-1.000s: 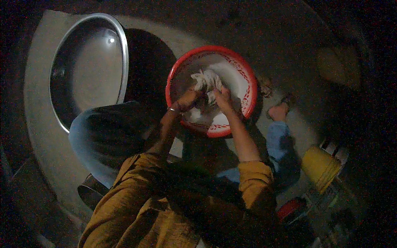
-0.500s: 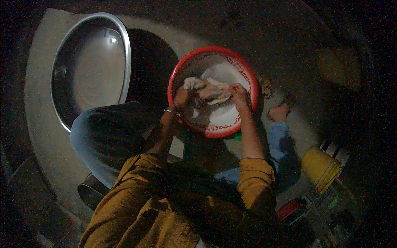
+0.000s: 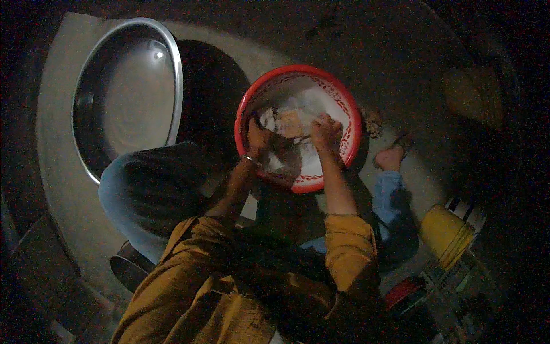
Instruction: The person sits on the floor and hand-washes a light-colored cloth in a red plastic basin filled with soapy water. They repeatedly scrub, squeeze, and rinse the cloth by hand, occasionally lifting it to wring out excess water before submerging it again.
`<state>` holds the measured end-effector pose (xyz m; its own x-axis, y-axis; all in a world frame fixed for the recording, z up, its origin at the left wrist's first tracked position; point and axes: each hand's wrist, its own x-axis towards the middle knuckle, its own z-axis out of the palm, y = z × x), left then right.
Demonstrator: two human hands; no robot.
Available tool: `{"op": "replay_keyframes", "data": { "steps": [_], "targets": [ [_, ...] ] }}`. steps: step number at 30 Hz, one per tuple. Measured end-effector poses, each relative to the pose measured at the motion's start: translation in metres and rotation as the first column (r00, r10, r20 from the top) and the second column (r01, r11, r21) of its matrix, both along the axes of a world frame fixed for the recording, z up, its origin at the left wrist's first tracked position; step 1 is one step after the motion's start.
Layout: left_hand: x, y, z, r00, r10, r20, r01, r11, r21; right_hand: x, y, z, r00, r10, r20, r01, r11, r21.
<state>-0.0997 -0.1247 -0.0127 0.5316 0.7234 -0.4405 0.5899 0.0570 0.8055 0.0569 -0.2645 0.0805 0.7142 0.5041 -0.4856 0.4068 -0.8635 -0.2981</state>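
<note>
Both my hands are inside a white enamel basin with a red rim and red leaf patterns. Between them is a pale, limp, cream-coloured piece, low in the basin and blurred; I cannot make out whether it is cloth or food. My left hand, with a bangle at the wrist, grips its left side. At the right side, my right hand has its fingers curled in on the piece. Shadow hides some of the left fingers.
A large steel basin stands at the left, beside my bent knee. To the right are my bare foot, a yellow container, a red round item and a wire rack. Dimness hides the outer edges.
The pale piece, stretched higher between my hands before, is now lower and flatter in the basin. My right hand has shifted slightly left; the left moved a little right.
</note>
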Motion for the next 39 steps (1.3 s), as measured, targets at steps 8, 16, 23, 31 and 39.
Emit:
{"op": "replay_keyframes", "data": {
  "steps": [8,16,23,31,39],
  "targets": [
    [-0.009,-0.009,-0.093,0.876,-0.092,0.474,0.245,0.930,-0.273,-0.084,0.048,-0.044,0.993,-0.119,0.009,0.077,0.694,0.715],
    [-0.074,-0.032,0.064,0.979,-0.195,0.052,0.201,0.967,-0.155,-0.128,0.054,0.047,0.992,-0.066,-0.110,0.128,0.475,0.871],
    [0.020,-0.007,0.039,0.867,-0.360,0.343,0.458,0.847,-0.270,-0.017,0.022,-0.087,0.937,-0.197,-0.288,0.347,0.452,0.821],
    [0.011,0.004,0.023,0.927,0.289,0.238,-0.175,0.896,-0.409,-0.022,0.026,0.034,0.930,0.050,0.363,-0.073,0.996,0.052],
    [0.007,0.026,0.088,0.932,0.221,0.287,0.151,0.482,-0.863,-0.120,0.049,0.024,0.981,-0.012,-0.195,0.164,0.596,0.786]
  ]
}}
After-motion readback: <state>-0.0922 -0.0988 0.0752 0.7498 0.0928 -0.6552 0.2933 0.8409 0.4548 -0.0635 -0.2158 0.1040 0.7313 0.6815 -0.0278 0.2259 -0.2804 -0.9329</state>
